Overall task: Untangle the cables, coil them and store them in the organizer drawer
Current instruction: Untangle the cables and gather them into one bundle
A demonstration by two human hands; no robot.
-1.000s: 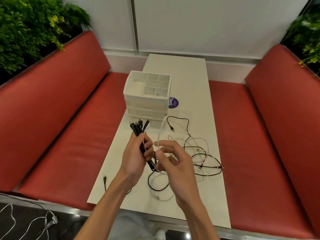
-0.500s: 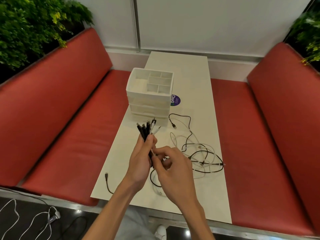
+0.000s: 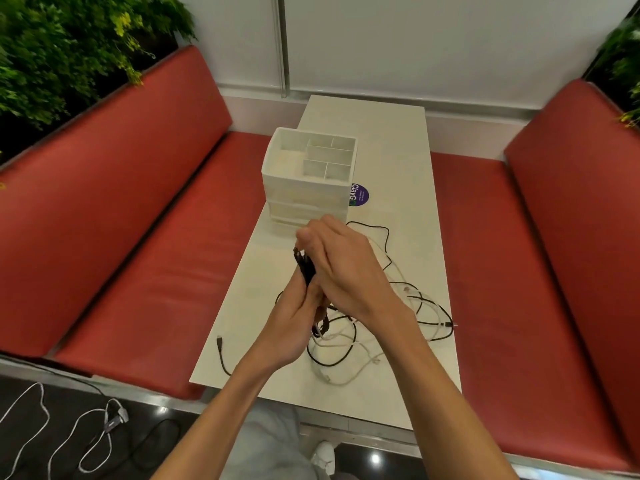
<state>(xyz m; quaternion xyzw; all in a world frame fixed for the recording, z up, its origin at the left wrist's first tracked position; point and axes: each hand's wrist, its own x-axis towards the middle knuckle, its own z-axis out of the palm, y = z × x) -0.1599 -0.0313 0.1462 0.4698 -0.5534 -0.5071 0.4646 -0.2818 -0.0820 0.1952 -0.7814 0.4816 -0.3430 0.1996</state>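
Several cable ends [image 3: 305, 269] sit clamped in left hand [image 3: 294, 322], grip of right hand [image 3: 343, 268] unclear.

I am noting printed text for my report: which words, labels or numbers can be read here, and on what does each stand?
"ClayG": white letters, turned sideways, on the round purple sticker on the white rectangular table.
Smaller lines on that sticker: too small to read.
White plastic drawer organizer, black and white cables: no text seen.
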